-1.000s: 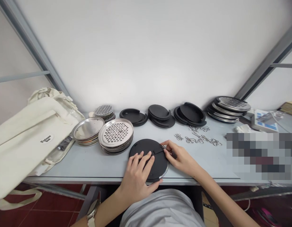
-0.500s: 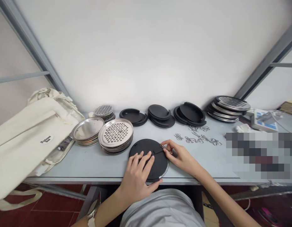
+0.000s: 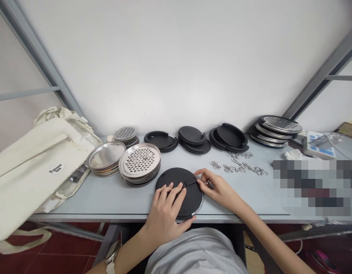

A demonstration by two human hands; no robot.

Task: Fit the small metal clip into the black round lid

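A round black disc lies near the front edge of the grey table, with a metal rim showing under its right side. My left hand rests flat on the disc, fingers spread. My right hand pinches a small metal wire clip at the disc's right edge, where a slot runs into the disc.
Stacks of perforated and plain metal plates sit left of the disc. Black discs line the back, with a mixed stack at the right. Loose wire clips lie behind my right hand. A cream cloth bag covers the left end.
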